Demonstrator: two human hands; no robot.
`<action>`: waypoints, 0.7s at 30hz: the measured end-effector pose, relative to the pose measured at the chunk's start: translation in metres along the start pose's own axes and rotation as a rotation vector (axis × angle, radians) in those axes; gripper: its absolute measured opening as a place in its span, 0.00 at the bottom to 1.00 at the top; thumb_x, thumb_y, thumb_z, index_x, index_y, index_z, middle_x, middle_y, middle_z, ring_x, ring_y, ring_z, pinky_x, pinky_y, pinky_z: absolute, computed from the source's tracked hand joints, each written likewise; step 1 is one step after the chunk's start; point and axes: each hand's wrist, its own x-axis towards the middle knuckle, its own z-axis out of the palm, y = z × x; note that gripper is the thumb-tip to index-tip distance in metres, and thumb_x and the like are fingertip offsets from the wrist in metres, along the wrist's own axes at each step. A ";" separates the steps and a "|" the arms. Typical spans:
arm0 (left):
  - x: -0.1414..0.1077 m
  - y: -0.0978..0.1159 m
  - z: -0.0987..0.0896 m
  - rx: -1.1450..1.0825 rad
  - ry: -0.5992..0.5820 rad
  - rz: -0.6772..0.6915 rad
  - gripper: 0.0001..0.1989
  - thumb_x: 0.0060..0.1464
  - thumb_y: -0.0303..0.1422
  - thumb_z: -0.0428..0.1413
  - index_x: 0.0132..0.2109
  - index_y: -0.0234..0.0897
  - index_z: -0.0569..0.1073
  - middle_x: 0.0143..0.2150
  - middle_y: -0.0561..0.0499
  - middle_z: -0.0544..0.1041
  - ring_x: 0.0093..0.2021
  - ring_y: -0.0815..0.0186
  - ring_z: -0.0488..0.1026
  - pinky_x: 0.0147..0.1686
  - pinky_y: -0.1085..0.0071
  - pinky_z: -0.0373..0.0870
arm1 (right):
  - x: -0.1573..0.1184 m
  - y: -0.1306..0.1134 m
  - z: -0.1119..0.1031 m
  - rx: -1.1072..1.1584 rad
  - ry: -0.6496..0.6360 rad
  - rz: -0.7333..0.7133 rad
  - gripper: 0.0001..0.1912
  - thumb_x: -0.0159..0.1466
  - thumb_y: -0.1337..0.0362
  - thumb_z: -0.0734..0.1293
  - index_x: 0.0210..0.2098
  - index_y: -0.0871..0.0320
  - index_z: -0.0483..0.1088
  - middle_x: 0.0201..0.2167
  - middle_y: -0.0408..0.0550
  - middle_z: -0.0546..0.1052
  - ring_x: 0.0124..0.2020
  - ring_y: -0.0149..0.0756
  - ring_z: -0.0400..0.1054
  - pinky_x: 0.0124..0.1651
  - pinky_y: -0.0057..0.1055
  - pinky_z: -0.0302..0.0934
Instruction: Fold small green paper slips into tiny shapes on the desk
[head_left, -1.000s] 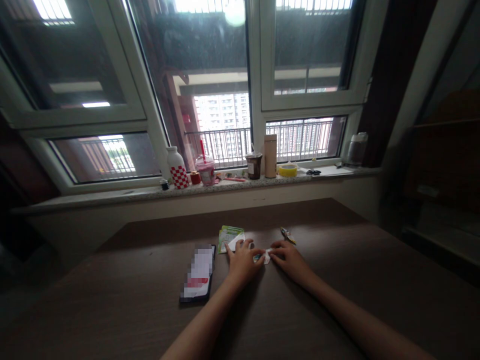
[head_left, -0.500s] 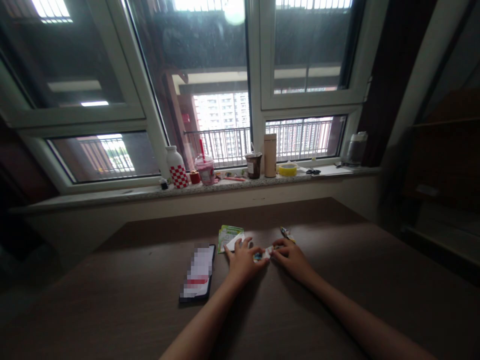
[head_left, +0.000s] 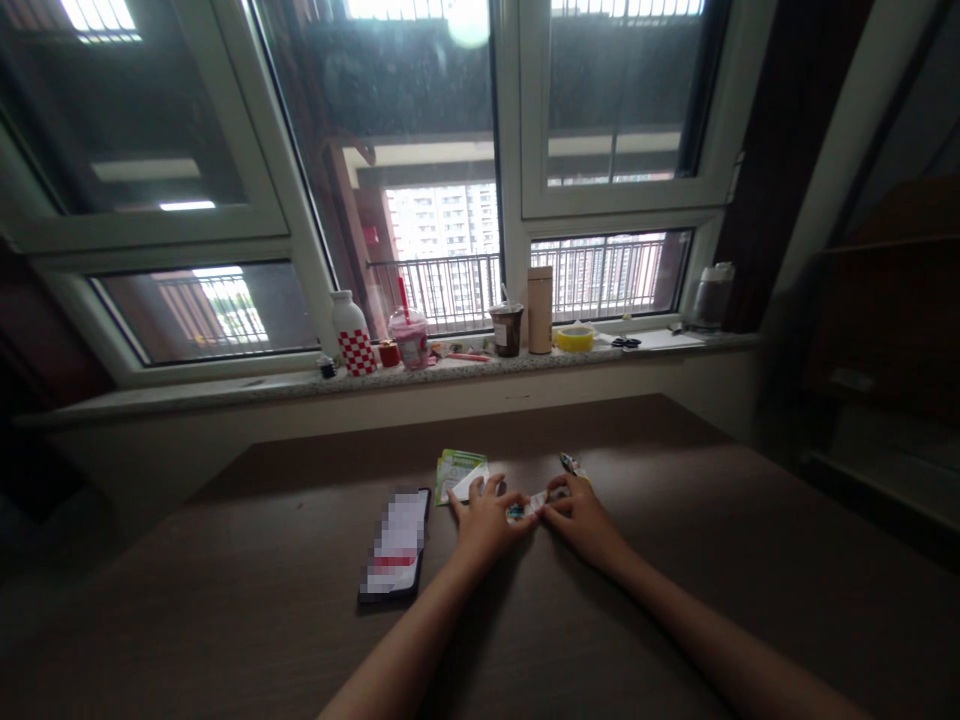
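Note:
My left hand [head_left: 486, 517] is over the table, thumb and forefinger closed on a small white, partly coloured piece [head_left: 537, 502] that looks like paper or a sticker. Its other fingers spread toward a small stack of green-and-white packets [head_left: 458, 473]. Facing it, my right hand [head_left: 583, 513] pinches the opposite end of the same piece. Fingers hide much of the piece, so its exact kind is unclear. Just beyond my right hand lies a small dark and yellow crumpled thing [head_left: 573, 465], perhaps a wrapper. A phone [head_left: 395, 548] with a blurred screen lies left of my left forearm.
The brown table [head_left: 300, 560] ends before a stone windowsill [head_left: 465, 371]. On the sill stand a checkered white bottle [head_left: 354, 340], a pink drink cup [head_left: 409, 342], a dark drink cup [head_left: 507, 330], a beige flask [head_left: 540, 312], a yellow tape roll [head_left: 574, 340] and scissors [head_left: 625, 343].
Both hands stay almost in place. The fingers of my right hand have shifted slightly at the small white piece; the other things lie as before.

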 end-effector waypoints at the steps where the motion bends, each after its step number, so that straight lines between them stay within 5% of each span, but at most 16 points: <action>1: 0.000 0.000 0.000 0.000 0.001 0.001 0.20 0.53 0.57 0.51 0.47 0.59 0.78 0.66 0.55 0.64 0.67 0.44 0.51 0.59 0.27 0.27 | -0.001 -0.002 -0.001 -0.030 0.011 -0.004 0.12 0.62 0.60 0.66 0.29 0.53 0.81 0.46 0.52 0.72 0.52 0.42 0.63 0.59 0.39 0.55; 21: 0.002 -0.005 0.005 -0.019 0.016 0.022 0.17 0.50 0.53 0.57 0.46 0.59 0.77 0.65 0.56 0.65 0.67 0.43 0.52 0.58 0.27 0.25 | 0.003 -0.002 -0.007 -0.294 0.076 0.107 0.17 0.65 0.55 0.62 0.34 0.52 0.82 0.44 0.54 0.73 0.49 0.44 0.64 0.55 0.35 0.58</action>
